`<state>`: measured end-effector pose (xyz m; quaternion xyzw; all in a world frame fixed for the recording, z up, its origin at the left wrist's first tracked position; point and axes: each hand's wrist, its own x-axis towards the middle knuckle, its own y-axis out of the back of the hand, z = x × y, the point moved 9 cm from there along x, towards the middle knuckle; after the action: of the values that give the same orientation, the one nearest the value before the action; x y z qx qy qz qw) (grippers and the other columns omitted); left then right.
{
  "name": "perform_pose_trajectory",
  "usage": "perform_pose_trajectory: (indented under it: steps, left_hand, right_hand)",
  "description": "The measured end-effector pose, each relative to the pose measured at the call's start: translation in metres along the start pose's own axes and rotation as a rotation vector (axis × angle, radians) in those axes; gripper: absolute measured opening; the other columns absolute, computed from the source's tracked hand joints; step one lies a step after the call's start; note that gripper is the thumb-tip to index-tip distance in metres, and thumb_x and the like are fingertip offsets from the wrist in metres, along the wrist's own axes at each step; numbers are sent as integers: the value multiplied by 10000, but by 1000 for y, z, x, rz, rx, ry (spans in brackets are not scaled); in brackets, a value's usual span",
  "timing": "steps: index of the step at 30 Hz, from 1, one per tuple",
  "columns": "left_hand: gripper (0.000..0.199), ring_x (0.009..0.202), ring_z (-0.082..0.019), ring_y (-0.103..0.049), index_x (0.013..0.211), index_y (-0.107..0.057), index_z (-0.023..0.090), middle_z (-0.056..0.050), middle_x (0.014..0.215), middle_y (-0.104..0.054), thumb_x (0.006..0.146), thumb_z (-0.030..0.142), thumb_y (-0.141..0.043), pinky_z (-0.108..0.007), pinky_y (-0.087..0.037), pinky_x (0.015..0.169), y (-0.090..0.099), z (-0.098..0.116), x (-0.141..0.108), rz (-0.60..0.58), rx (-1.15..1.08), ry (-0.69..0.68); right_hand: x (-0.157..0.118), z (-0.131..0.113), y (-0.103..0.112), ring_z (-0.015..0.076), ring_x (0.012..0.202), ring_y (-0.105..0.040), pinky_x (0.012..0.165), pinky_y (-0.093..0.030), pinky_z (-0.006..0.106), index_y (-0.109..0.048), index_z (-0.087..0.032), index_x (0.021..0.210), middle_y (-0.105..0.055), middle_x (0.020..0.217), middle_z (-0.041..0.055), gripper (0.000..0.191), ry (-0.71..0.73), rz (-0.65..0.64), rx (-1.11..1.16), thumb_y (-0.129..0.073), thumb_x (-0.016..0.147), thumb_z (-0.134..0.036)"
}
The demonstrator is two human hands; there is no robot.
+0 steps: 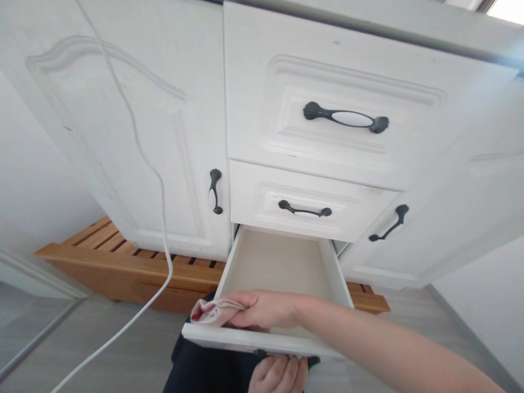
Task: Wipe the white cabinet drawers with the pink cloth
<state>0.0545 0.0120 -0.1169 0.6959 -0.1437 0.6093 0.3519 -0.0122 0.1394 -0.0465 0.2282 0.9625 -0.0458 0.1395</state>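
A white drawer (282, 256) is pulled out at the bottom of the white cabinet. Over its front left corner, my right hand (266, 310) is closed on a folded pale pink cloth (215, 312) with a red patch. The cloth lies against the top edge of the drawer front, and my right forearm crosses above the drawer from the right. Below the drawer front, my left hand (279, 374) has its fingers wrapped round the dark drawer handle (313, 361). The visible part of the drawer's inside is bare.
Two closed drawers with dark handles (347, 118) are above, with cabinet doors (164, 136) on both sides. A white cable (161, 202) hangs down at the left. A slatted wooden platform (135, 273) is under the cabinet. My dark-clothed leg (208, 365) is below the drawer.
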Motion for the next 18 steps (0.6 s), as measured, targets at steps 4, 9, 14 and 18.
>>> perform_pose_trajectory:
  steps: [4,9,14,18]
  left_hand:
    - [213,746,-84,-567,854,-757,292,52,709,-687,883,180,-577,-258,-423,746,3,-3,-1,27,-45,22]
    - [212,797,-103,-600,928,-760,275,23,786,-720,861,198,-574,-268,-435,765,4,-4,1,-68,-80,-46]
    - [180,728,-91,-606,950,-750,298,49,749,-714,841,220,-631,-262,-447,737,0,-1,-10,-60,-40,-45]
    - [169,620,-103,-574,1033,-690,304,55,770,-704,921,315,-564,-283,-482,680,-23,-13,-39,-188,-57,157]
  right_hand:
    - [21,-43,-21,147,1373,-438,1125,-289,220,-425,-137,1472,-461,1513,96,535,298,-59,-232,-492,941,-155]
    - [40,-51,-38,155,1393,-416,1140,-265,212,-382,-27,1459,-453,1509,179,528,392,-268,-563,-492,952,-127]
    - [-8,-43,-32,104,1390,-390,1135,-239,173,-575,-177,1320,-517,1471,30,362,330,-168,-733,-472,972,-172]
    - [-63,-27,-22,160,1205,-545,958,-424,220,-660,-329,1213,-437,1508,-37,372,180,76,-889,-652,847,-268]
